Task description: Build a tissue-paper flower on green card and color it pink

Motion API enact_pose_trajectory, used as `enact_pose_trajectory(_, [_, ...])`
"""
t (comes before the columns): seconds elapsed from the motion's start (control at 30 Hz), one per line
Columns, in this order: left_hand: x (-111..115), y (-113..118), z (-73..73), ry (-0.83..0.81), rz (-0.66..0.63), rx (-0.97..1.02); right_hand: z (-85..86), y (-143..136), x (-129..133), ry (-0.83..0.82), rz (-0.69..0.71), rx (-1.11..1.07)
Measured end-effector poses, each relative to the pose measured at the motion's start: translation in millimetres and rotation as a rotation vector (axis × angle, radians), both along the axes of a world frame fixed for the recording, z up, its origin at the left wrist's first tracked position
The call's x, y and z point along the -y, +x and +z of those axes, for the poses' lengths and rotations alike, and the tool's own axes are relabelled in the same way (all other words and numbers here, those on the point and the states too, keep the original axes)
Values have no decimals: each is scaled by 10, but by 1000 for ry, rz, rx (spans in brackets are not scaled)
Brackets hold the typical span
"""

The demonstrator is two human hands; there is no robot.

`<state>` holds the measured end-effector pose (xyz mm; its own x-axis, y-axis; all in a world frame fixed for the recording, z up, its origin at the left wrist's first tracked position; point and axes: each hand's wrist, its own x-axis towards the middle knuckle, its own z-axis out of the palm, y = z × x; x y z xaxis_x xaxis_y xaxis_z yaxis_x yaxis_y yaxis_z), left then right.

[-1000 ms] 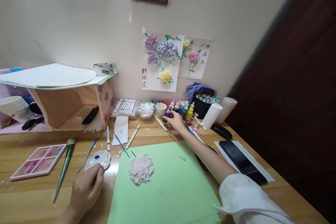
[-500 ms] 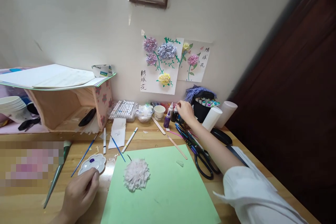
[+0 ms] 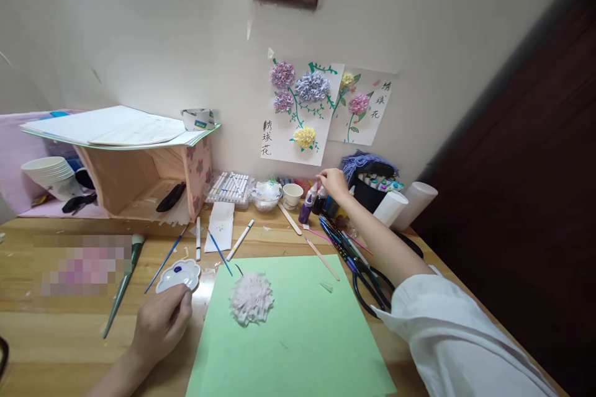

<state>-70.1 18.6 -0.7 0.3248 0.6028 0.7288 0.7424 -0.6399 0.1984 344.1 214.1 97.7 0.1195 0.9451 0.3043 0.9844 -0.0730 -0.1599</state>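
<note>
My left hand point(image 3: 162, 319) rests closed on the table, at the near edge of a white flower-shaped palette point(image 3: 186, 273) with a dab of purple paint. Whatever is inside its curled fingers, if anything, is hidden. My right hand point(image 3: 334, 183) reaches to the back, fingers bent together at the tops of small bottles. Under it stands a dark bottle with a white cap point(image 3: 319, 201); beside that is a purple paint bottle point(image 3: 305, 209). The fingertips' exact contact is unclear. A pale ruffled paper flower point(image 3: 252, 299) lies on the green paper point(image 3: 316, 335) between my hands.
Scissors point(image 3: 367, 285) and pens lie right of the paper, beneath my right forearm. Wooden sticks point(image 3: 323, 258), a blue-handled brush point(image 3: 220, 251) and markers point(image 3: 241, 240) lie behind it. A paper cup point(image 3: 293, 196) and a marker box point(image 3: 229, 189) stand near the wall.
The camera view has turned a little to the left, so everything sits further right. My right hand has risen slightly relative to the bottles. My left hand stays by the palette.
</note>
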Motion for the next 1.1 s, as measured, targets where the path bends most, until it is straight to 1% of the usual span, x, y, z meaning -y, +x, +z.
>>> enact_pose_trajectory(0.1, [6,34,6,-16,-27,-28,62,32,95,25,28,0])
enact_pose_trajectory(0.17, [5,50,1,-21,-40,-51,69,19,114,30,35,2])
enact_pose_trajectory(0.23, [5,57,-7,-20,-36,-61,41,-16,84,28,25,0])
enact_pose_trajectory(0.33, [5,55,-11,5,-30,-83,-45,-87,-23,-4,-1,-21])
enact_pose_trajectory(0.4, [7,47,-6,26,-35,-99,-99,-133,-88,-30,-2,-46])
enact_pose_trajectory(0.47, [12,45,4,40,-45,-111,-114,-165,-110,-32,9,-73])
enact_pose_trajectory(0.53, [27,68,29,44,-66,-105,-63,-173,-70,12,28,-94])
enact_pose_trajectory(0.6, [55,144,81,33,-101,-73,57,-155,44,102,59,-110])
enact_pose_trajectory(0.67, [93,296,169,-5,-144,-13,214,-126,244,213,95,-126])
enact_pose_trajectory(0.73, [130,527,289,-24,-221,50,353,-112,537,315,121,-147])
enact_pose_trajectory(0.8, [154,813,421,-58,-250,76,417,-144,914,395,141,-187])
enact_pose_trajectory(0.83, [161,965,482,-88,-246,81,409,-181,1124,464,179,-293])
enact_pose_trajectory(0.87, [164,1115,536,-120,-230,83,373,-232,1339,475,213,-414])
enact_pose_trajectory(0.9, [164,1257,578,-154,-211,78,312,-295,1551,428,245,-548])
enact_pose_trajectory(0.97, [162,1497,622,-234,-180,34,138,-435,1935,244,298,-825])
enact_pose_trajectory(1.03, [168,1662,616,-327,-193,-51,-57,-562,2229,95,316,-1016])
enact_pose_trajectory(1.1, [190,1750,578,-460,-208,-150,-215,-645,2413,48,318,-1138])
